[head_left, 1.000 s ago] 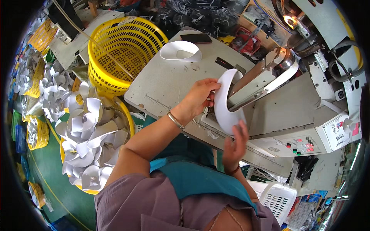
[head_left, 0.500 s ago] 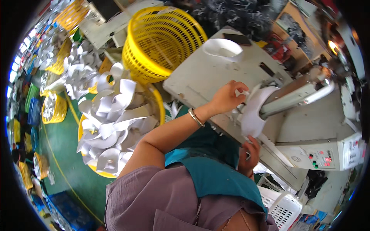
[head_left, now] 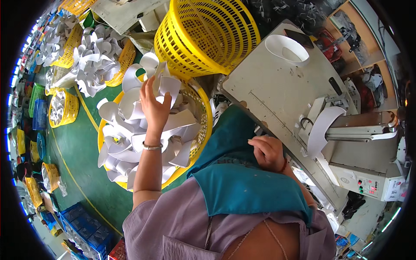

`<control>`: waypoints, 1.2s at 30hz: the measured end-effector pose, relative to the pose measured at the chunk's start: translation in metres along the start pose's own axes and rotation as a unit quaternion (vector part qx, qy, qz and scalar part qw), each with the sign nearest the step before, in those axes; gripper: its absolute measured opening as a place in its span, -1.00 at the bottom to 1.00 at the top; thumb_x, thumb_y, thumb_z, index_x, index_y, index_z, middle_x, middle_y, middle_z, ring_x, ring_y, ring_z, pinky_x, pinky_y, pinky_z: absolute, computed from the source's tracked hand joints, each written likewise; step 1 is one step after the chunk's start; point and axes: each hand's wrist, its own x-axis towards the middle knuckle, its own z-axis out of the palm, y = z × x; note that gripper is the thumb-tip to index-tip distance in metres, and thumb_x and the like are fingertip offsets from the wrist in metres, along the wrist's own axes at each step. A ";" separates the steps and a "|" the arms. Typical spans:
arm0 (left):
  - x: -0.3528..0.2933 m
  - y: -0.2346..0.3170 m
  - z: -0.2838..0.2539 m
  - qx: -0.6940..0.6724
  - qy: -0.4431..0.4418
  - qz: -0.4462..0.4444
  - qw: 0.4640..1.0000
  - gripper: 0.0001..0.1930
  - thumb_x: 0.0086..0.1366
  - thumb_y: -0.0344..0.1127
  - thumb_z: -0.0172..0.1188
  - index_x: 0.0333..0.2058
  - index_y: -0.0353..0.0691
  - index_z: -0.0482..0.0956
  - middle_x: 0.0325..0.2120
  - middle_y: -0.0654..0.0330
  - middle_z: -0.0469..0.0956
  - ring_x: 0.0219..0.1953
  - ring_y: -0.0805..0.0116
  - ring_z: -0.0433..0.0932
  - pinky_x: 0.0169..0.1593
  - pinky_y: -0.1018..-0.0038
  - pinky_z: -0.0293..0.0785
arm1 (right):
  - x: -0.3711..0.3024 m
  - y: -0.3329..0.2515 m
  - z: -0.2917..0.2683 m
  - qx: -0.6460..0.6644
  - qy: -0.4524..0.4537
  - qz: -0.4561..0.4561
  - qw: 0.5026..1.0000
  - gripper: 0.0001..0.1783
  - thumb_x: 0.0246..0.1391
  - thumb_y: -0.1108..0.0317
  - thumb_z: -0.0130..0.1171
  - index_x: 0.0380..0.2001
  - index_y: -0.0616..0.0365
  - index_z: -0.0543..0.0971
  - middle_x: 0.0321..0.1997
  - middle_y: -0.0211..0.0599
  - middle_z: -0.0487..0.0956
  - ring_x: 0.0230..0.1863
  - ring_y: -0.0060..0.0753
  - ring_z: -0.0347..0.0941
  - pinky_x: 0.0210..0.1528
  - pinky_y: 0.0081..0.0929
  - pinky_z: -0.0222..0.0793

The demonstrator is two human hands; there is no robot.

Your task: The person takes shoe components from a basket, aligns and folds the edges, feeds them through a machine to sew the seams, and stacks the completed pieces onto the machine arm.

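Note:
My left hand [head_left: 155,106] reaches over a yellow basket [head_left: 207,125] heaped with curved white sheet pieces [head_left: 130,141]. Its thumb and fingers are apart, at the pieces near the top of the heap, with none gripped. My right hand [head_left: 268,152] is held in front of the teal apron [head_left: 242,186], beside the table's edge, fingers curled in and nothing visible in them. On the arm of the machine [head_left: 359,130] to the right hangs a white curved band [head_left: 321,130]. Another white piece bent into a ring [head_left: 287,48] stands on the far part of the table [head_left: 264,86].
A large yellow basket [head_left: 208,39] stands tilted behind the heaped one. A dark flat phone-like object [head_left: 299,38] lies by the white ring. More yellow baskets [head_left: 64,108] of white pieces and blue crates [head_left: 84,225] stand on the green floor [head_left: 78,173] to the left.
My left hand has left the machine and swung left to the heaped basket. My right hand has let go of the white band and drawn back; the band stays on the machine. The view has shifted.

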 end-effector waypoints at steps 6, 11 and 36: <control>-0.009 -0.012 0.012 0.064 -0.156 -0.042 0.985 -0.60 -0.04 -0.29 0.25 -0.15 -0.10 0.50 -0.50 0.21 0.56 -0.39 0.21 0.53 -0.14 0.32 0.32 | 0.024 -0.001 0.027 -0.010 -0.051 -0.064 0.997 -0.72 -0.22 0.59 0.12 -0.32 0.15 0.53 -0.40 -0.30 0.54 -0.50 -0.31 0.48 -0.49 -0.42 0.40; -0.039 0.027 -0.006 -0.067 -0.169 0.003 0.983 -0.74 -0.10 -0.42 0.29 -0.34 -0.13 0.52 -0.55 0.24 0.54 -0.49 0.27 0.49 -0.25 0.35 0.31 | 0.010 0.006 0.035 0.084 -0.066 0.000 0.994 -0.68 -0.17 0.58 0.10 -0.23 0.17 0.50 -0.33 -0.26 0.54 -0.49 -0.28 0.48 -0.50 -0.47 0.39; -0.105 0.047 -0.041 0.003 -0.209 0.237 0.949 -0.51 -0.03 -0.13 -0.02 -0.13 -0.27 0.46 -0.07 0.10 0.45 -0.03 0.13 0.39 0.02 0.21 0.16 | -0.014 -0.005 0.087 0.480 -0.072 0.346 0.803 -0.69 0.12 0.22 0.11 -0.47 0.30 0.57 -0.69 -0.45 0.48 -0.74 -0.64 0.36 -0.68 -0.64 0.24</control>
